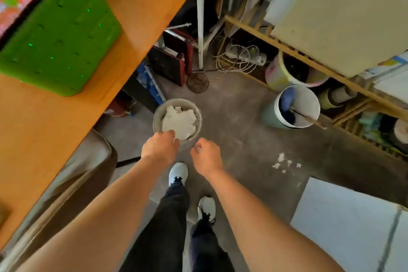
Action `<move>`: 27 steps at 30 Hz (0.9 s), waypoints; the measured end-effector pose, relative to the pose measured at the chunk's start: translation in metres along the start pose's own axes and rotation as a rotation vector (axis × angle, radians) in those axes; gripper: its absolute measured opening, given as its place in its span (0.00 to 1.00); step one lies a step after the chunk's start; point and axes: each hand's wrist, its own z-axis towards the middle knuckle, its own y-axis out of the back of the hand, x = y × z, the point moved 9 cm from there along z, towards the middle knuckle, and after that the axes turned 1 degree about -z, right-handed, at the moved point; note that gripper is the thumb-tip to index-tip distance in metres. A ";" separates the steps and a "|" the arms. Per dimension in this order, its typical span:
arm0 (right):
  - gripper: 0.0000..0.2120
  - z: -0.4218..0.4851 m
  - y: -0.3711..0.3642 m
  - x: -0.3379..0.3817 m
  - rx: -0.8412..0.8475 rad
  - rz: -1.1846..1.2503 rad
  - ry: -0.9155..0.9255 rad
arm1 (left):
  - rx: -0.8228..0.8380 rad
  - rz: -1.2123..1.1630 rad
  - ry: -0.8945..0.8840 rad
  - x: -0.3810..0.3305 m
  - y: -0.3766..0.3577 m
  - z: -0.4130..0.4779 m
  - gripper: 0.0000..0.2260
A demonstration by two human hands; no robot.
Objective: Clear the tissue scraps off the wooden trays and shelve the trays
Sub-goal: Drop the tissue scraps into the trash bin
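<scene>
While I stand over one grey bucket (157, 117) on the floor, a heap of tissue scraps (179, 122) fills it. My left hand (160, 147) and right hand (207, 157), both curled nearly closed, each pinch one small scrap; about six loose bits (284, 162) lie rightward.

A grey concrete floor (238, 121) is stretching between an orange wooden table (136, 20) on the left and a slatted pale wooden shelf rack (309, 57) on the right; a white metal post (200, 28) is standing behind.
</scene>
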 end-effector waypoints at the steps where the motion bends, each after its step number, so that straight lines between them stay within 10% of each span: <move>1: 0.06 0.021 -0.012 -0.008 0.005 0.015 -0.025 | 0.014 -0.020 0.035 0.006 -0.019 0.020 0.13; 13: 0.14 0.268 -0.152 -0.088 0.061 -0.111 -0.004 | 0.029 0.035 0.150 0.072 -0.172 0.257 0.10; 27: 0.14 0.342 -0.232 -0.076 0.148 -0.231 0.174 | 0.075 -0.215 0.126 0.097 -0.224 0.322 0.15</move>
